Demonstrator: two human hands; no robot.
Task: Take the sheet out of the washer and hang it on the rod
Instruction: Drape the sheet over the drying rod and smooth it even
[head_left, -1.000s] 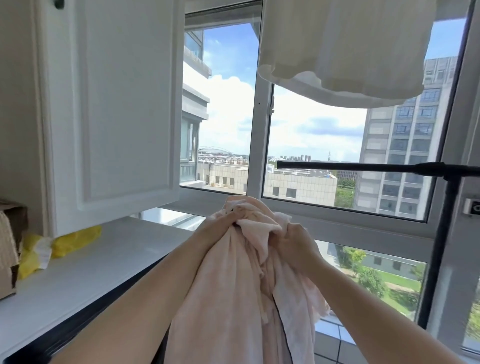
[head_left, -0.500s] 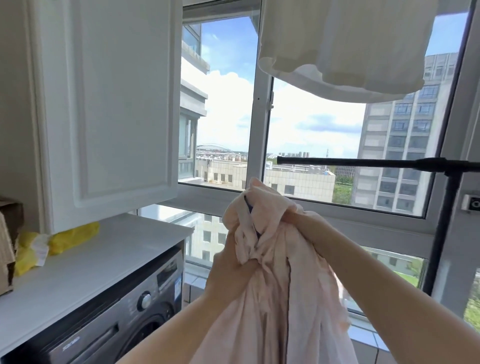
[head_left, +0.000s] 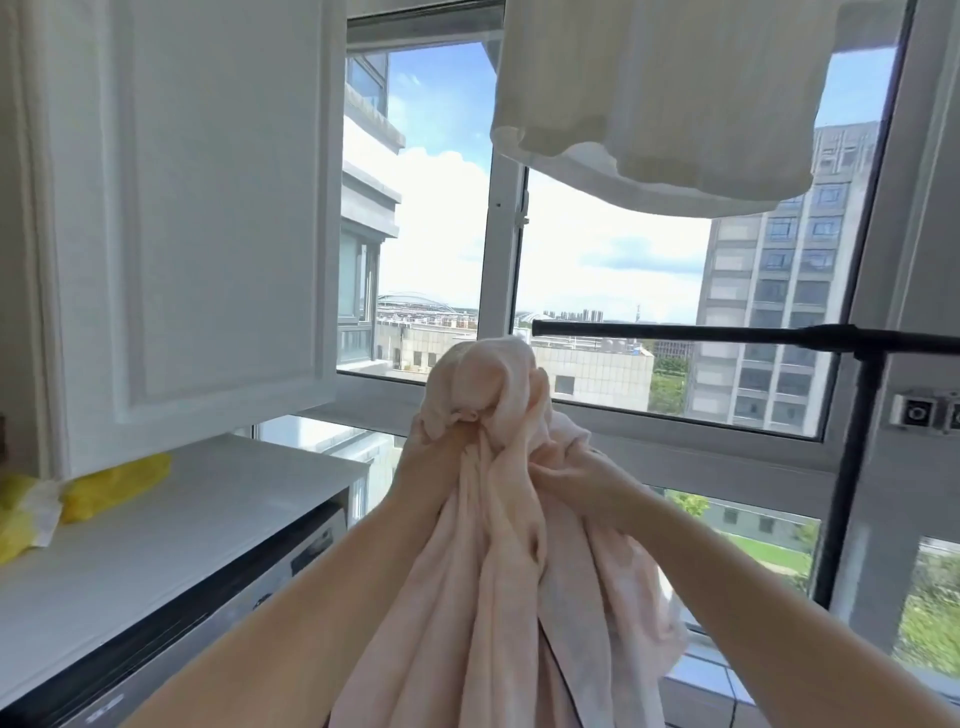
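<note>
A pale pink sheet (head_left: 498, 561) hangs bunched in front of me, its top fold just below the left tip of the black rod (head_left: 691, 332). My left hand (head_left: 431, 462) grips the bunch high on its left side. My right hand (head_left: 576, 480) grips the folds on the right, a little lower. The rod runs level to the right, onto a black upright post (head_left: 852, 467). The washer (head_left: 270, 587) shows only as a grey strip under the white counter, lower left.
A white cloth (head_left: 660, 93) hangs overhead at the top right. A white cabinet door (head_left: 176, 208) fills the left. Yellow bags (head_left: 109, 486) lie on the white counter (head_left: 171, 525). The window frame (head_left: 498, 270) stands close behind the rod.
Both hands have lifted the bunched sheet higher, toward the rod's left end. My right hand has shifted its grip lower on the right folds.
</note>
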